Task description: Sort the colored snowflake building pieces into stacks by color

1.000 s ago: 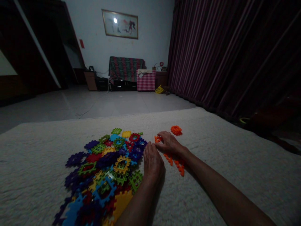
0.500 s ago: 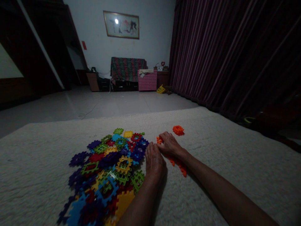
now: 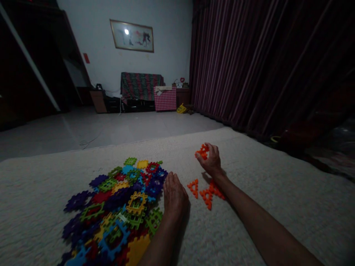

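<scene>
My right hand (image 3: 213,159) has its thumb and fingers curved round orange notched plastic pieces (image 3: 203,150) beyond the other orange ones. How many of them it grips is partly hidden by the fingers. Closer to me, several orange triangular interlocking pieces (image 3: 206,197) lie loose, some under the right wrist. My left hand (image 3: 175,194) rests on the cover with its fingers extended side by side, against the right edge of a heap of mixed toothed building pieces (image 3: 137,203) in purple, green, yellow, blue and red.
Everything lies on a pale textured cover (image 3: 249,177). Past its far edge is a tiled floor (image 3: 133,127) with a thin cable. A low cabinet, a checked box (image 3: 165,99) and a yellow bag (image 3: 181,108) stand by the wall. Purple curtains (image 3: 238,62) hang at the right.
My right hand has moved away from my left hand, forward and right to the farther orange pieces, uncovering loose orange triangles. The left hand stays beside the heap. The view has shifted slightly right.
</scene>
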Available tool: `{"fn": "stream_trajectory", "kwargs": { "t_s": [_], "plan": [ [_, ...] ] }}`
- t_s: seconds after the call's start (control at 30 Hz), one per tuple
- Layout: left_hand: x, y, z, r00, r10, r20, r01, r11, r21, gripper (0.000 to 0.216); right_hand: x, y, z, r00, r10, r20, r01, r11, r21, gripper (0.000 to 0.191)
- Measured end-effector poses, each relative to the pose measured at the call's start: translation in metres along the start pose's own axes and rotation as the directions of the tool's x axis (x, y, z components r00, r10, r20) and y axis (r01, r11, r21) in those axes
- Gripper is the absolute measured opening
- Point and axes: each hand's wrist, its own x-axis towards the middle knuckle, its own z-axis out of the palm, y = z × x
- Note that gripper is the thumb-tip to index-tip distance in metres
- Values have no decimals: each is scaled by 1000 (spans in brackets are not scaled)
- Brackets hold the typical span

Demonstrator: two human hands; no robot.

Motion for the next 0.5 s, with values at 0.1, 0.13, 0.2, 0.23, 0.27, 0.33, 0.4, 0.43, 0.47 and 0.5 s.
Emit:
{"fn": "stream_trajectory", "kwargs": {
  "t_s": [0.1,0.13,0.2,0.23,0.27,0.33,0.4,0.43,0.47,0.5],
  "plan": [
    [-1,-1,1,999,15,-33,-15,1000,-3,50,-4,20,-8,998,63,3,-63,996,-62,54],
    [-1,-1,1,999,16,-45,-16,1000,-5,50,-7,23,-10,995,94,32,-91,992,-88,52],
    [-1,0,0,999,11,-50,-12,1000,-3,49,-12,23,-11,981,165,97,-150,978,-144,50],
    [-1,1,0,999,10,-45,-9,1000,1,48,-14,21,-11,972,197,130,-173,969,-175,50],
    [-1,2,-1,999,8,-39,-8,1000,7,48,-15,18,-11,961,225,162,-190,960,-207,50],
    [-1,2,-2,999,15,-29,-14,1000,22,46,-16,13,-11,942,266,204,-209,942,-263,50],
    [0,2,-3,999,27,-20,-27,999,42,46,-16,10,-11,931,290,221,-218,929,-300,48],
    [0,1,-3,999,32,-13,-31,998,52,45,-16,9,-11,929,294,224,-218,925,-311,48],
    [0,1,-3,999,33,-7,-32,998,61,45,-15,9,-11,928,295,226,-216,923,-318,48],
    [0,1,-3,999,34,-2,-34,997,67,44,-15,9,-11,928,295,229,-213,922,-324,48]
  ]
}}
